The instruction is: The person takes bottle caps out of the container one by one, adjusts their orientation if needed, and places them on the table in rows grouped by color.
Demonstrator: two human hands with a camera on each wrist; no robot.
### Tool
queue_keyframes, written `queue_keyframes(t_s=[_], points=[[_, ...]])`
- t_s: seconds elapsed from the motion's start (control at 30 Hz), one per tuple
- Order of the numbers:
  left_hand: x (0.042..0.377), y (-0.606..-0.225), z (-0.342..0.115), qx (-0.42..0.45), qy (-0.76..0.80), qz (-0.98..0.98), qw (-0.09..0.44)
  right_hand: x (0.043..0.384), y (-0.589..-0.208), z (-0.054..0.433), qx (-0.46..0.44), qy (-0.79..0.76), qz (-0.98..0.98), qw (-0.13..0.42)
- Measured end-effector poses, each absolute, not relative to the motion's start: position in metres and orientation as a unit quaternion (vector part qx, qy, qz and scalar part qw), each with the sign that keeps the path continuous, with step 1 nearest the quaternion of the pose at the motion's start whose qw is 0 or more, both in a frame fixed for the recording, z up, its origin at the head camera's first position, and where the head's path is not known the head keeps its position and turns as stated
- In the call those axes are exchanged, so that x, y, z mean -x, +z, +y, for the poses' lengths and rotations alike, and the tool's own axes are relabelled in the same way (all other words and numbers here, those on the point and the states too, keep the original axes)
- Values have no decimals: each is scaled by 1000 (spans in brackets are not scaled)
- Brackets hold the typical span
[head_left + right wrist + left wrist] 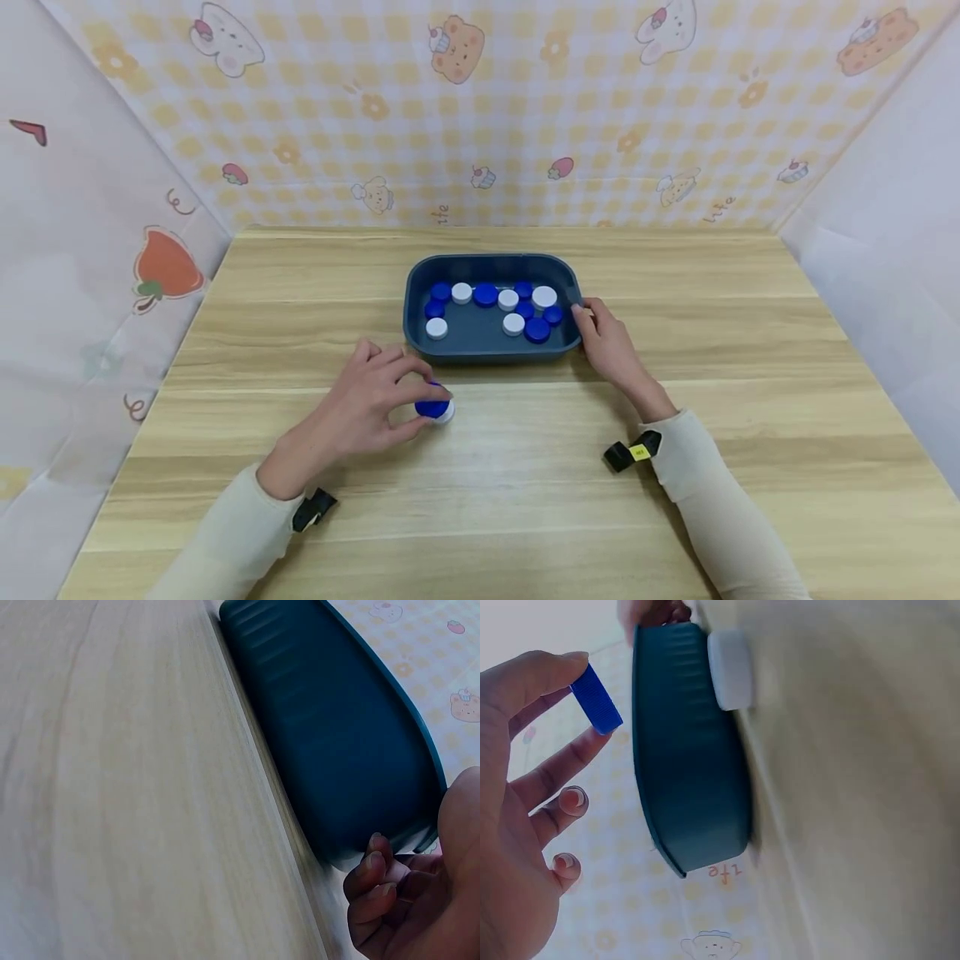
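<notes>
My left hand [366, 398] pinches a blue bottle cap [431, 405] between thumb and fingers. In the left wrist view the blue cap [596, 701] is held tilted, off the table. A white bottle cap [447, 415] lies on the table just below it, partly hidden from above. At the right end of a dark blue-green tray [480, 332], my right hand [613, 348] holds the rim, thumb on top. The right wrist view has its fingers [373, 881] curled under the tray's corner. Inside the tray lie several blue caps [486, 294] and several white caps [544, 297].
The wooden table [510, 483] reaches back to a yellow checked cloth [517, 100] with cartoon prints. White cloth walls [82, 208] stand at both sides. A black strap [633, 452] sits on the right wrist, another [313, 510] on the left.
</notes>
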State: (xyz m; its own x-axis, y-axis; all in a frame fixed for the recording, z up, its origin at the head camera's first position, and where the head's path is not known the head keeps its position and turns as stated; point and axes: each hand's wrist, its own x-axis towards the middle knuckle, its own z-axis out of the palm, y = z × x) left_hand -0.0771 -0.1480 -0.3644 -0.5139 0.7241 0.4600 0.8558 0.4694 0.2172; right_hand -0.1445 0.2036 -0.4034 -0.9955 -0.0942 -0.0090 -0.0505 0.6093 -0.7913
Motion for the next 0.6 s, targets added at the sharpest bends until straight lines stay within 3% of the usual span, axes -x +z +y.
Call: queue_keyframes(t_s=[0.6], points=[[52,-383,-149,492,-184,-843,117,144,-404,203,38,-450,892,30]])
